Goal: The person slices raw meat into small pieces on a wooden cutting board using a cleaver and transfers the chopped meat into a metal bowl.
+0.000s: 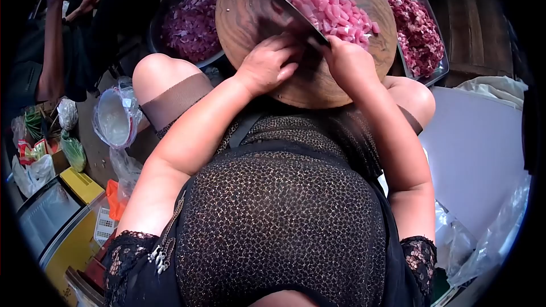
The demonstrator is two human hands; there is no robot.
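Observation:
My right hand (348,62) is closed round the handle of a cleaver (296,14), whose blade slants up and left over a round wooden board (242,20). Cut pink meat pieces (330,8) lie heaped on the board, right of the blade. My left hand (270,63) rests on the board's lower left part, left of the cleaver, its fingers bent inward. Whether its fingertips hold anything is hidden by the hand and the shadow beside the blade. The board lies across my knees.
A metal bowl of chopped meat (193,25) stands left of the board, and a metal tray of minced meat (415,28) right of it. Another person (52,51) sits at the upper left. A plastic-lined bucket (115,116) stands by my left knee.

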